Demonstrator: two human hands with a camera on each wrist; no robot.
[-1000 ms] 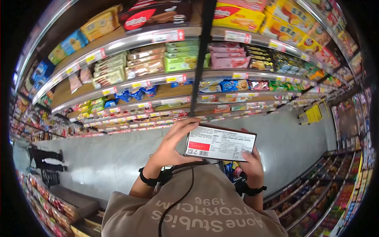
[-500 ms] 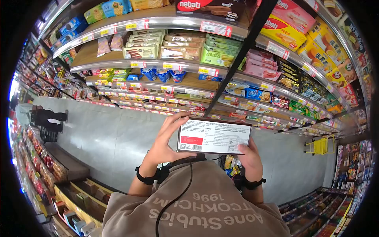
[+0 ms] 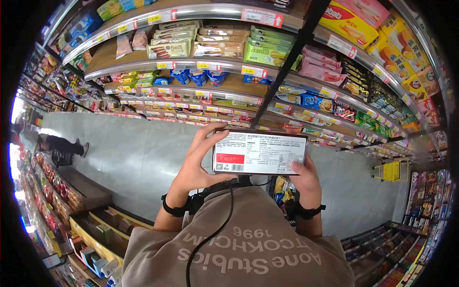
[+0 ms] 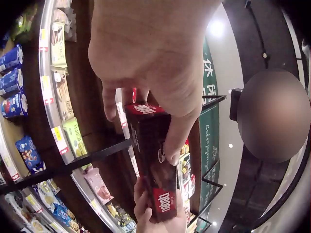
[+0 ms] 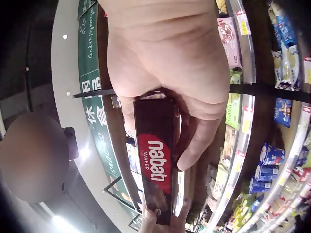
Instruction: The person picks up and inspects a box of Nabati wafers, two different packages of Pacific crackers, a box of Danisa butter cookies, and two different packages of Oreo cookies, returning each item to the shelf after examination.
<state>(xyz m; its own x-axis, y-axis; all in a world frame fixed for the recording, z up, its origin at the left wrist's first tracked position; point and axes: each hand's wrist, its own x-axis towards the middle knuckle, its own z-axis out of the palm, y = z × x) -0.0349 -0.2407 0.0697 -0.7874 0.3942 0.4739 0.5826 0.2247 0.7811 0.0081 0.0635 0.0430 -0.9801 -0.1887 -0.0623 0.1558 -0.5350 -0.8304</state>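
One bystander (image 3: 67,146) in dark trousers stands at far left in a store aisle, while two pale pink packets (image 3: 139,41) sit side by side on the wooden shelf (image 3: 106,61) ahead of me. My left arm is bent at the elbow and raised, one black wristband (image 3: 174,209) around it; my left hand (image 3: 195,160) grips the end of one dark wafer box (image 3: 267,153), fingers along its upper edge and thumb beneath. Beyond that hand, three blue tubs (image 3: 198,76) line a lower shelf. The box is held level before my chest, between my two hands and above the floor (image 3: 138,158), its white printed back toward my head camera, showing one red block and one barcode; the wrist views catch the red "nabati" logo on its narrow sides. My right hand (image 3: 307,178) grasps the opposite end, thumb pressed on the printed face and fingers behind, the forearm upright with a second black band (image 3: 309,211). One yellow cart (image 3: 394,171) stands farther right, well apart from me.
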